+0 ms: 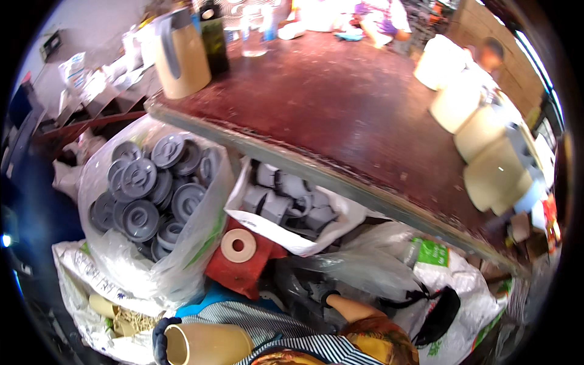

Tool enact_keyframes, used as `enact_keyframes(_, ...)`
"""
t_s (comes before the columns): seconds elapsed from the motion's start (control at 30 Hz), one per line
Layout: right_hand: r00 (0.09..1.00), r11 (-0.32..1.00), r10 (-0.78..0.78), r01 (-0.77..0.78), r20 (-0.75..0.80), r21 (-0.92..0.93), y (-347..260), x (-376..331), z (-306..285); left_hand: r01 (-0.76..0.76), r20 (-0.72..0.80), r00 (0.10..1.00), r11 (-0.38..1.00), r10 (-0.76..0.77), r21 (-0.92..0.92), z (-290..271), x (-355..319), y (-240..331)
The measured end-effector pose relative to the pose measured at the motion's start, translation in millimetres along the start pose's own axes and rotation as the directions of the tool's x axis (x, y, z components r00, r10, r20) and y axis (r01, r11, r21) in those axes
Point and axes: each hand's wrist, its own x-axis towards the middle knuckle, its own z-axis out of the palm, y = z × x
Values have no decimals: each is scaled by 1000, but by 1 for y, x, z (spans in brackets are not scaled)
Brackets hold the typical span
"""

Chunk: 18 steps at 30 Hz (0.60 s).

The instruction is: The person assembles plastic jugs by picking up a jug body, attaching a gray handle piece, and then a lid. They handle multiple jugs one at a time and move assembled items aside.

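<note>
My left hand [160,342], in a dark glove, is wrapped round the rim of a hollow tan jug body [213,342]. The jug lies on its side across my lap, its open mouth toward the left. My right hand [320,292], in a grey glove, reaches down into a clear plastic bag [359,267] below the table edge. Its fingers are lost in shadow and plastic, so what they touch cannot be made out. Beside that bag, a pale ring [238,246] lies on a red cloth-like piece [234,274].
A big clear bag [204,258] holds many grey round lids. A white sack [267,233] contains grey curved parts. The dark red table [328,109] carries a tan jug [180,58] and several jugs along its right side [496,173]. Another person's hand [380,38] is at the far edge.
</note>
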Motion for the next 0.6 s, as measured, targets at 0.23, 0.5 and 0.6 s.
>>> enact_keyframes(0.23,930,951,309,-300,-198,71,-66,-70,-155,71,-27,997,983,-77,-172,-11,-33,48)
enact_keyframes(0.5,860,424,-503,331,-85,843,-278,-116,-271,257,192,965,787,-179,-560,-33,-39,51)
enact_keyframes(0.6,746,359,-665,335,-13,871,-328,-97,-218,233,187,972,679,-142,-696,-59,-61,39)
